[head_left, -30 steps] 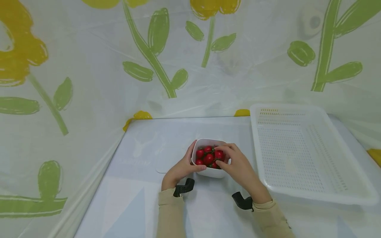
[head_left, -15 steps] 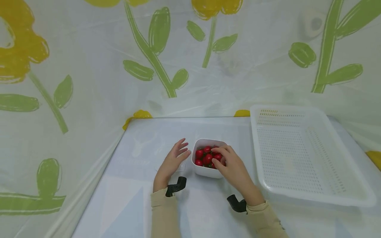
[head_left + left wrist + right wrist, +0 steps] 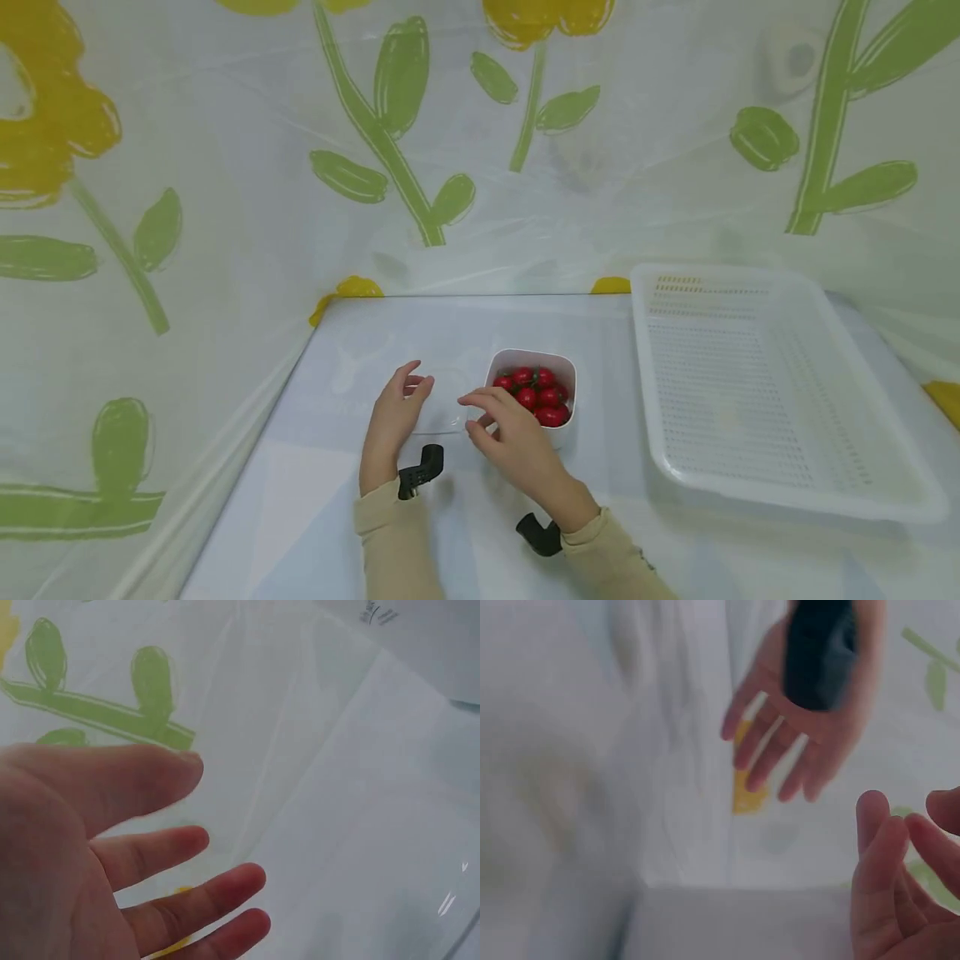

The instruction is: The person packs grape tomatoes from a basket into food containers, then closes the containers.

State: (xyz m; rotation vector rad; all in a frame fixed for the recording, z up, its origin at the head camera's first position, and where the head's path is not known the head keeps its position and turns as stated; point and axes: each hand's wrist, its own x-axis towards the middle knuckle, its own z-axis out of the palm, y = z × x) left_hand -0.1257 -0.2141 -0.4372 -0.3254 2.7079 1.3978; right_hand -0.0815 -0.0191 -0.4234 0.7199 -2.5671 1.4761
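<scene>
A white square container (image 3: 496, 364) holds several red cherry tomatoes (image 3: 550, 397) with green stems. To its left a clear, thin, rounded lid-like piece (image 3: 441, 420) lies flat on the table, hard to make out. My left hand (image 3: 392, 417) hovers at the left side of this clear piece, fingers loosely bent and apart. In the left wrist view the left hand (image 3: 97, 847) shows nothing in its grasp. My right hand (image 3: 517, 437) is over the container's front left corner, fingers curved toward the clear piece. Nothing shows between the right hand's fingers (image 3: 881, 881) in the right wrist view.
A large white perforated plastic basket (image 3: 648, 400) stands on the right of the white table (image 3: 315, 500). A curtain (image 3: 247, 167) with printed flowers hangs behind the table and along its left side. Black wrist cameras (image 3: 542, 536) sit below both hands.
My left hand has let go of the container's side and moved left, to the clear piece. My right hand has left the tomatoes and moved left too. The container stays in place.
</scene>
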